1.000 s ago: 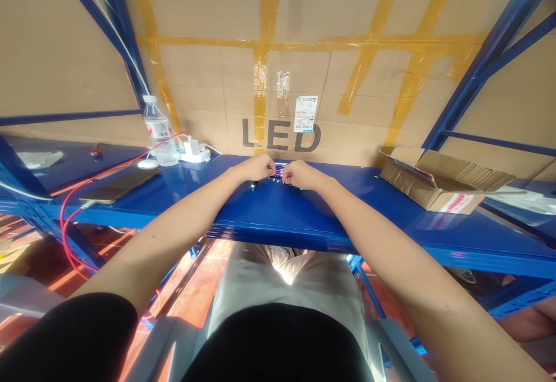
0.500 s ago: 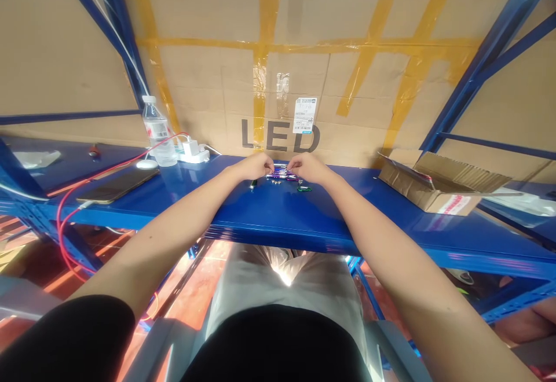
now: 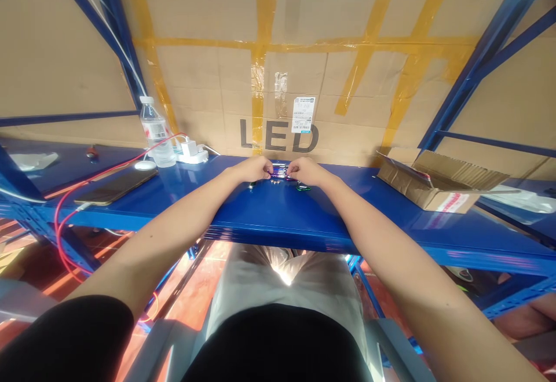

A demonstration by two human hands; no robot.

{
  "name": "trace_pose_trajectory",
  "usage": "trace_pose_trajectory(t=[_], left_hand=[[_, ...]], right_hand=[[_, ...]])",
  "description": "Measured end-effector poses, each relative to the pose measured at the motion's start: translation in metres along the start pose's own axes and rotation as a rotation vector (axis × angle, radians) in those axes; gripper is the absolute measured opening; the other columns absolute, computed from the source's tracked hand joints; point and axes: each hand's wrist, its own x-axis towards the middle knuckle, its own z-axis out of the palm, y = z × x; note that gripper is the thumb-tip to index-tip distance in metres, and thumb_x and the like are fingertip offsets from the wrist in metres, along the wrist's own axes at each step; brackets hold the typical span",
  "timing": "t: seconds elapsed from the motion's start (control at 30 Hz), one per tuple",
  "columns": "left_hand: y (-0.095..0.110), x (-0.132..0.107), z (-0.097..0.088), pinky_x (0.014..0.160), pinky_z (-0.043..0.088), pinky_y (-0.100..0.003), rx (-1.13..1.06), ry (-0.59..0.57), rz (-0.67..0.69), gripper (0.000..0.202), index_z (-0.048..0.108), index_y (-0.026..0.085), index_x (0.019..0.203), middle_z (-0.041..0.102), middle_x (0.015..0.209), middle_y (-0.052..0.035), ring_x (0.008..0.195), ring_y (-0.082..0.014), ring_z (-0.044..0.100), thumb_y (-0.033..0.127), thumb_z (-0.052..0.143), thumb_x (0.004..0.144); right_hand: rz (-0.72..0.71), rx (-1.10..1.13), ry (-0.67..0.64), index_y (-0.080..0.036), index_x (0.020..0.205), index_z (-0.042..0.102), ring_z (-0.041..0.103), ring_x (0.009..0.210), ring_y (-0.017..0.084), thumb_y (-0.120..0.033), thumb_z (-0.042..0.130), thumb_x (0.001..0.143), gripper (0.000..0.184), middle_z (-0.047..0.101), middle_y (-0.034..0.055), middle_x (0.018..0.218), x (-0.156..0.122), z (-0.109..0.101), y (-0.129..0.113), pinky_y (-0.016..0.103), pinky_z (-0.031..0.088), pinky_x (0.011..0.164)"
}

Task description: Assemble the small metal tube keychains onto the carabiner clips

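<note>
Pinching a row of small purple metal pieces [image 3: 280, 170] between left hand [image 3: 256, 169] and right hand [image 3: 304, 171], low over the blue shelf [image 3: 278, 214], a green clip [image 3: 304, 188] just beside the right hand, water bottle [image 3: 154, 134] and phone [image 3: 115, 187] off left, open carton [image 3: 434, 188] off right.

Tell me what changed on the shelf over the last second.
The left hand and right hand drew slightly apart, uncovering the small purple pieces between them and a green clip by the right hand. Both hands remain at the pieces; their grip is too small to judge. Bottle, phone and cardboard box stayed put.
</note>
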Motion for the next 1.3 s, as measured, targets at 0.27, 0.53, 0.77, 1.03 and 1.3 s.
trace_pose_trajectory(t=[0.27, 0.53, 0.77, 1.03, 1.3], left_hand=[[-0.001, 0.002, 0.003, 0.07, 0.046, -0.028, 0.0, 0.023, 0.033, 0.011, 0.075, 0.018, 0.085, 0.073, 0.086, -0.0034, 0.072, -0.0169, 0.062, 0.019, 0.068, 0.077], [-0.006, 0.006, 0.006, 0.069, 0.045, -0.027, 0.02, 0.005, 0.069, 0.024, 0.078, 0.018, 0.097, 0.075, 0.091, -0.0054, 0.077, -0.0182, 0.064, 0.026, 0.066, 0.079], [-0.003, 0.004, 0.006, 0.066, 0.045, -0.027, -0.032, 0.01, 0.039, 0.017, 0.077, 0.018, 0.09, 0.075, 0.086, -0.0038, 0.07, -0.0164, 0.062, 0.024, 0.07, 0.076], [-0.001, 0.002, 0.004, 0.067, 0.048, -0.027, -0.062, 0.015, -0.014, 0.019, 0.076, 0.017, 0.094, 0.076, 0.087, -0.0045, 0.07, -0.0165, 0.064, 0.019, 0.069, 0.076], [0.01, 0.006, -0.003, 0.079, 0.055, -0.031, -0.512, 0.257, 0.002, 0.017, 0.072, 0.012, 0.101, 0.073, 0.079, -0.0058, 0.076, -0.0166, 0.069, 0.009, 0.062, 0.087]], right_hand=[[0.008, -0.134, -0.039, -0.016, 0.095, 0.079, 0.068, 0.083, 0.019, -0.008, 0.063, 0.088, 0.019, 0.079, 0.0082, 0.1, 0.002, 0.006, 0.001, 0.025, 0.047, 0.069], [0.049, -0.221, -0.044, -0.016, 0.089, 0.079, 0.069, 0.082, 0.021, -0.012, 0.066, 0.09, 0.013, 0.079, 0.0107, 0.097, 0.005, 0.01, 0.003, 0.026, 0.045, 0.067], [0.051, -0.175, -0.049, -0.017, 0.093, 0.08, 0.07, 0.086, 0.021, -0.012, 0.065, 0.091, 0.016, 0.079, 0.0111, 0.104, 0.003, 0.009, 0.001, 0.027, 0.049, 0.072], [0.009, -0.088, -0.069, -0.018, 0.08, 0.078, 0.068, 0.082, 0.018, -0.007, 0.064, 0.087, 0.019, 0.078, 0.0065, 0.094, 0.001, 0.007, -0.001, 0.025, 0.05, 0.074], [0.047, 0.222, 0.08, -0.017, 0.088, 0.062, 0.067, 0.081, 0.017, -0.011, 0.065, 0.088, 0.007, 0.075, 0.0057, 0.091, 0.004, 0.003, -0.001, 0.026, 0.049, 0.07]])
